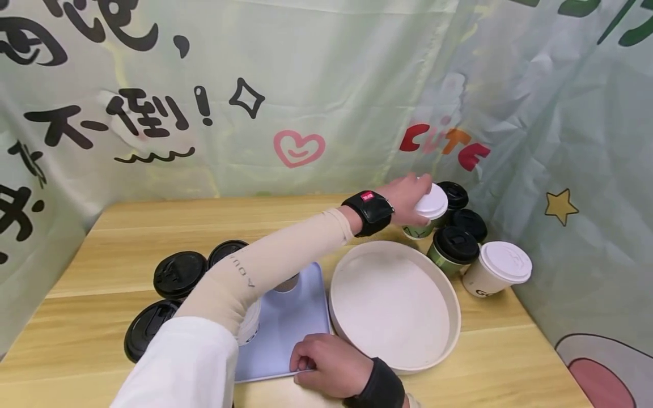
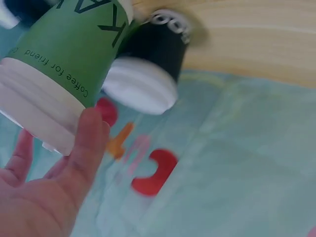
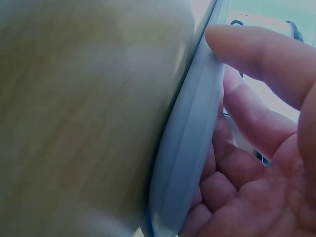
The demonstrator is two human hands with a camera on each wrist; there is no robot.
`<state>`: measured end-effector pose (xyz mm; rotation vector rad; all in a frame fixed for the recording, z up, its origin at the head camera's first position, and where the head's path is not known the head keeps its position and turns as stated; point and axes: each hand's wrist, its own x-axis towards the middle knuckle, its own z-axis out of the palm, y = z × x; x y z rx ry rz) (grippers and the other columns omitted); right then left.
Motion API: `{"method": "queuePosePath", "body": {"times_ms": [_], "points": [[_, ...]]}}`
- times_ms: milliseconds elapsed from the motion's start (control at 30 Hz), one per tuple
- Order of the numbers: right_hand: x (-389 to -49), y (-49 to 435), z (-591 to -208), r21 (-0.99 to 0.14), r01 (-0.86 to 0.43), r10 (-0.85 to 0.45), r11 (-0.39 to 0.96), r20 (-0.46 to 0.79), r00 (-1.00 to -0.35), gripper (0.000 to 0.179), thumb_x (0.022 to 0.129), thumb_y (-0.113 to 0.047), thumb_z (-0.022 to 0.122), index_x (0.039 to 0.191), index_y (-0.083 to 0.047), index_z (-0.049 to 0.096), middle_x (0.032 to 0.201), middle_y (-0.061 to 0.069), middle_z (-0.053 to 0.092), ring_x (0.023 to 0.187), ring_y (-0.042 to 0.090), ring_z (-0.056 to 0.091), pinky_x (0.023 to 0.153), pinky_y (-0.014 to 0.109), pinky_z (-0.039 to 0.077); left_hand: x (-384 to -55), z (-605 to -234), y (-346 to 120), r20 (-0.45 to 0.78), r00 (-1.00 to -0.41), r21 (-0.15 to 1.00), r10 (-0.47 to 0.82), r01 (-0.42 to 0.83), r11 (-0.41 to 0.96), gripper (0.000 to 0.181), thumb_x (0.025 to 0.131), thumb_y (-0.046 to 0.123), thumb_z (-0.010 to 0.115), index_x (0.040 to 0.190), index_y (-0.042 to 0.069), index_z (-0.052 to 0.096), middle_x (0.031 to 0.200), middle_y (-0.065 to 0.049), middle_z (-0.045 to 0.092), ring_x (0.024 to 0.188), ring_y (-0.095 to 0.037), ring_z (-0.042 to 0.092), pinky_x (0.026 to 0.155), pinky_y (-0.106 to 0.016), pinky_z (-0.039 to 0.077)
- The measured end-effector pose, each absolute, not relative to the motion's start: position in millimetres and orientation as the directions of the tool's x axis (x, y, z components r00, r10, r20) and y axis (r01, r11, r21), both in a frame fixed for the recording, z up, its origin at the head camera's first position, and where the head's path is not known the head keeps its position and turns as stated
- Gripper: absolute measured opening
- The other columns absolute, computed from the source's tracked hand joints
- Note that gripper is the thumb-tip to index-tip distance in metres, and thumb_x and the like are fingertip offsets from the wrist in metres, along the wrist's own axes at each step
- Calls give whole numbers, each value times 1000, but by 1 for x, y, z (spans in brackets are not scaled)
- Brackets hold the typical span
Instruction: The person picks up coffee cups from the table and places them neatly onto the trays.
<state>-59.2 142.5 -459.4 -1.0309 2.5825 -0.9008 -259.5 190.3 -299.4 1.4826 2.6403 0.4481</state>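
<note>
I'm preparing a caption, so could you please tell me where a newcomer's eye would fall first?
Probably the left hand, gripping a white-lidded green cup at the back right. Next, perhaps, the large round tray in front of it, then the pink heart on the backdrop.

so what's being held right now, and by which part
The left hand holds a green cup around its white lid; the right hand grips the blue tray by its near edge.

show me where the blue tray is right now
In the head view, the blue tray lies low near the middle, directly left of the round cream tray, with the right hand at its near edge.
</note>
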Motion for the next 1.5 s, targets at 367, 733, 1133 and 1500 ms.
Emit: {"method": "queuePosePath", "body": {"times_ms": [367, 733, 1133, 1500], "points": [[-58, 148, -463, -630, -520, -672, 577, -3, -741, 9, 89, -17, 76, 90, -23, 70, 79, -20, 52, 73, -8, 48, 69, 11, 41, -209, -260, 124, 209, -396, 254, 894, 905, 341, 60, 91, 44, 74, 134, 11, 48, 128, -8, 51, 109, -16, 53, 88, -20, 45], [-59, 152, -466, -692, -476, -665, 542, -7, -747, 6, 90, -16, 74, 92, -21, 72, 79, -20, 54, 74, -5, 50, 70, 14, 43, -155, -250, 35, 353, -320, 287, 879, 932, 224, 59, 90, 40, 77, 131, 7, 51, 129, -7, 52, 114, -16, 51, 92, -21, 43], [-59, 149, -466, -682, -518, -672, 515, 54, -739, 6, 91, -15, 73, 92, -21, 71, 81, -20, 55, 73, -6, 51, 69, 12, 43, -126, -269, -34, 381, -444, 253, 811, 894, 370, 71, 82, 44, 82, 136, 9, 51, 125, -5, 50, 106, -15, 53, 85, -29, 53], [-61, 142, -466, -672, -545, -677, 502, 86, -731, 6, 87, -13, 75, 89, -18, 72, 79, -20, 55, 71, -7, 50, 66, 9, 41, -120, -293, -62, 347, -504, 286, 791, 860, 422, 87, 71, 41, 82, 144, 8, 49, 120, -5, 50, 97, -15, 53, 77, -28, 51]]}}
